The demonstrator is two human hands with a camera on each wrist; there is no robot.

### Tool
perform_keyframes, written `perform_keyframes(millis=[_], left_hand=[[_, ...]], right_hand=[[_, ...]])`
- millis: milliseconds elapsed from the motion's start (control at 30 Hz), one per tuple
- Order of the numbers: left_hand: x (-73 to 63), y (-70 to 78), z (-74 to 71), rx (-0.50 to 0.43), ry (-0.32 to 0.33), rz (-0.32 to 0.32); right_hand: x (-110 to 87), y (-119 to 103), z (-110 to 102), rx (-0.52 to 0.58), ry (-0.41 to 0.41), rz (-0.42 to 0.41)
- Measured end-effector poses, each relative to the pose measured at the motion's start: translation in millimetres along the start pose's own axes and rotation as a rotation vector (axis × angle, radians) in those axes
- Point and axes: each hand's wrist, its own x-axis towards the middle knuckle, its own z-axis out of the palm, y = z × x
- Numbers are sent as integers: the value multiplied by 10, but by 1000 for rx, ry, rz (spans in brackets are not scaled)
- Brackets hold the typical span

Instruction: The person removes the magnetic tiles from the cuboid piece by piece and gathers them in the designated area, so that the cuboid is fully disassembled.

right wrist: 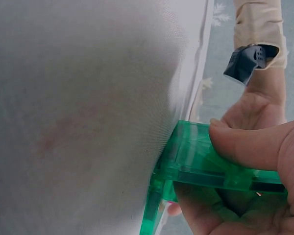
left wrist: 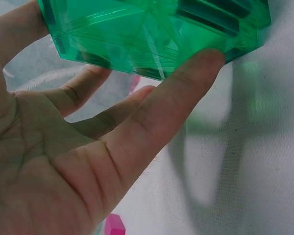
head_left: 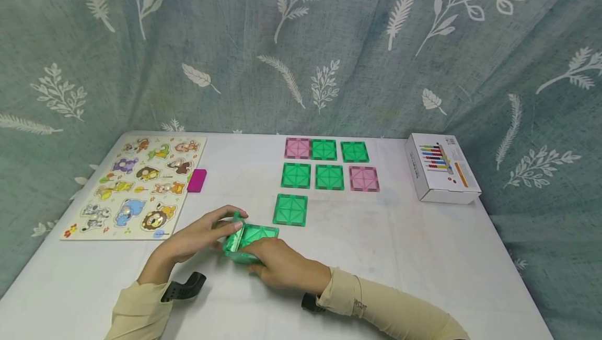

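Observation:
Several translucent green square magnetic tiles are joined in front of me. One tile lies toward the back right, a second stands up at the left, and a third stands along the front. My left hand holds the left standing tile between thumb and fingers; in the left wrist view, green tile sits above its spread fingers. My right hand pinches the front tile, its thumb on one face of the green tile and fingers behind in the right wrist view. The fingers partly hide the joined edges.
More green tiles and pink tiles lie in rows behind the hands. An animal puzzle board lies at the left, a magenta block at its edge. A white box stands at the back right.

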Motion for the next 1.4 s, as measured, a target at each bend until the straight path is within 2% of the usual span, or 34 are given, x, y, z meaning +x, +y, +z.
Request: perform_keyframes(millis=[867, 1167, 1400], left_hand=[[-7, 7, 5, -10, 2, -8], [-4, 14, 2, -20, -5, -9], [2, 34, 3, -1, 14, -32]], right_hand=[[-68, -26, 58, -67, 10, -36], [-85, -23, 64, -60, 15, -54], [-85, -30, 107, -43, -8, -87]])
